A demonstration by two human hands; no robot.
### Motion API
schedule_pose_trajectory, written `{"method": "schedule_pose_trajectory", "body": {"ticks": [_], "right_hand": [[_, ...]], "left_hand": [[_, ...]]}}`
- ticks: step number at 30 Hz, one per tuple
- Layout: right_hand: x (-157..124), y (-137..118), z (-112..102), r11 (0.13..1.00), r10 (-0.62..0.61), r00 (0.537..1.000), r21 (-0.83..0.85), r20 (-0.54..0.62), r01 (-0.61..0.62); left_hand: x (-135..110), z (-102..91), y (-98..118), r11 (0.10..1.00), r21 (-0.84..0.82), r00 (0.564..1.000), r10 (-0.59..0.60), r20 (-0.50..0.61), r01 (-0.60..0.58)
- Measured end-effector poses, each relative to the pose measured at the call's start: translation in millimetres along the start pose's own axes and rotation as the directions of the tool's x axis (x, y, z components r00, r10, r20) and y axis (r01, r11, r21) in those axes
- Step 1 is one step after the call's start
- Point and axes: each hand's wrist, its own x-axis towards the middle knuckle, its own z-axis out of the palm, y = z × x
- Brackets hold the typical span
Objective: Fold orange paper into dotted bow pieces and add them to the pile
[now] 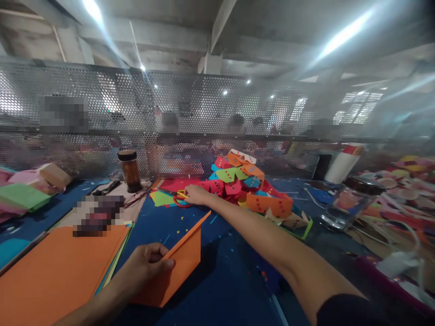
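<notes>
My left hand (146,267) pinches a folded orange paper sheet (178,262) near the table's front, thumb on top. My right arm stretches across the blue table (217,290); my right hand (195,194) closes on red-handled scissors (179,199) lying on green and red paper scraps. Just right of that hand rises a pile of folded coloured paper pieces (248,181), red, orange, green and blue, with small dots on them.
A stack of orange sheets (57,271) lies at front left. A brown jar with a black lid (129,170) stands at the back, against a perforated metal screen (204,113). A clear jar (343,203), paper rolls and craft clutter fill the right side. Other people sit behind the screen.
</notes>
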Motion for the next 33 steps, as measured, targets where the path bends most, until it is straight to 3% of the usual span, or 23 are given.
{"method": "schedule_pose_trajectory", "body": {"ticks": [7,14,17,21,24,26,28,33], "right_hand": [[15,-10,-8,0.997,0.08,0.994,-0.018,0.074,-0.079],[-6,-4,-36,0.964,0.136,0.99,0.236,-0.025,-0.126],[-40,7,-50,0.911,0.145,0.984,0.401,-0.101,-0.093],[-117,12,-57,0.818,0.14,0.96,0.575,-0.243,0.027],[-179,0,-46,0.751,0.129,0.95,0.653,-0.284,0.093],[-209,-13,-30,0.667,0.143,0.967,0.742,-0.21,0.062],[-228,-29,-13,0.595,0.212,0.97,0.803,-0.12,-0.03],[-236,-60,6,0.505,0.23,0.97,0.862,-0.084,-0.045]], "left_hand": [[4,-2.9,-3,0.999,-0.048,1.0,0.017,-0.012,-0.018],[5,-4.1,3,0.998,-0.037,0.998,0.045,-0.05,-0.046],[6,-6.0,6,0.997,-0.04,0.995,0.055,-0.079,-0.059],[7,-8.4,3,0.996,-0.064,0.993,0.048,-0.107,-0.055],[4,-7.0,-1,0.993,-0.098,0.991,0.059,-0.118,-0.07],[2,-4.0,-2,0.987,-0.144,0.992,0.05,-0.113,-0.067],[-1,0.6,-3,0.979,-0.201,0.996,0.021,-0.088,-0.038],[-8,14.5,-4,0.968,-0.25,0.999,-0.036,-0.028,0.028]]}}
